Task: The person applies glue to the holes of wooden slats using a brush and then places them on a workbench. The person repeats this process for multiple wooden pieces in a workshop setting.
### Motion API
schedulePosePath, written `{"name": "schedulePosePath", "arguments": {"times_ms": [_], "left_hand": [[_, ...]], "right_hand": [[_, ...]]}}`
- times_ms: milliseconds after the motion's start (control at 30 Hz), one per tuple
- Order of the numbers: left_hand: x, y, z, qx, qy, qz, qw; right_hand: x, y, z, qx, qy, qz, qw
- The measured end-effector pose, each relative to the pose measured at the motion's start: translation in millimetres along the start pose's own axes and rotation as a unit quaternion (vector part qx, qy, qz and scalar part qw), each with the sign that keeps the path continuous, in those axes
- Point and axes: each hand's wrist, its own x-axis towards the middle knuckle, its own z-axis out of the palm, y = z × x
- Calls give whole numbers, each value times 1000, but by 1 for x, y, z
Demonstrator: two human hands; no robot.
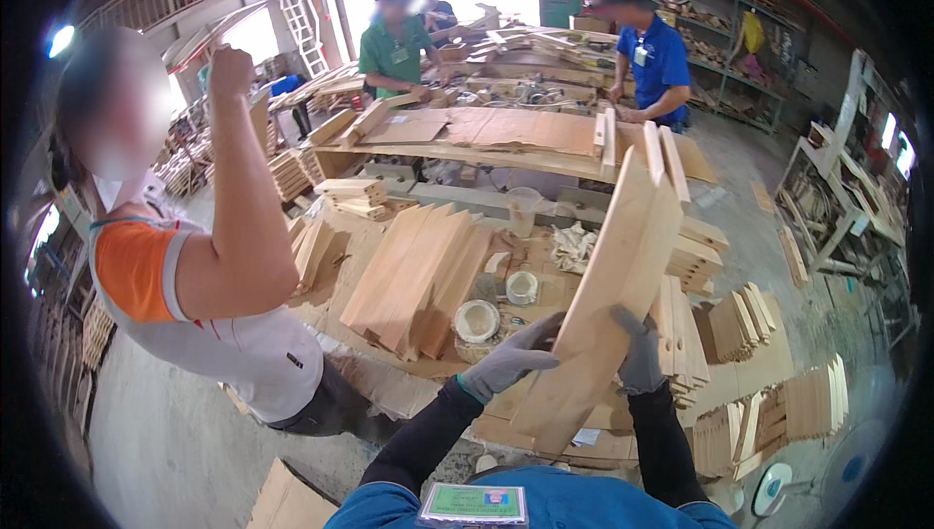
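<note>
A long pale wooden board point(605, 286) stands tilted in front of me, its upper end leaning away and to the right. A line runs along its length, and I cannot tell whether this is an edge or a joint between two boards. My left hand point(514, 362), in a grey glove, grips its left edge with the fingertips. On the opposite edge my right hand point(638, 352), gloved too, is closed round the wood. Left of the held piece are two white-rimmed round pots point(477, 321) and a stack of similar boards point(413, 271).
Drilled wooden pieces point(681, 339) and more stacks point(744, 320) lie to the right. A cloth point(574, 247) and a clear plastic jug point(523, 210) are beyond the pots. One person point(214, 325) stands close at left with an arm raised; others work at the far bench point(486, 130).
</note>
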Motion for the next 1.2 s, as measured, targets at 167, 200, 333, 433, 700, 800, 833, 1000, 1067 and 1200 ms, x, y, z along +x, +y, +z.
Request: {"name": "schedulePosePath", "arguments": {"times_ms": [167,200,333,433,700,800,833,1000,1067,1200], "left_hand": [[36,-30,44,85,144,-28,985],[39,-49,42,70,166,-19,983],[31,-65,40,-26,152,-51,987],[26,-62,40,-33,106,-64,992],[21,-48,47,-24,44,-66,997],[20,-48,44,39,64,-75,994],[17,-55,33,54,56,-77,994],[-9,-49,13,101,-12,-126,987],[-18,-50,9,118,-29,-124,985],[-26,-52,18,84,32,-124,988]], "right_hand": [[-21,-2,5,-102,39,-31,994],[-24,-7,4,-87,39,-16,995],[-29,-29,6,-54,48,-7,997],[-23,-13,0,-66,93,-41,993],[-37,0,25,-22,83,-66,994],[-36,-3,32,-23,77,-55,995],[-32,-6,32,-40,73,-58,995],[-1,-41,32,-31,19,-72,997],[-1,-48,34,-2,0,-49,999],[-18,-47,46,5,31,4,1000]]}}
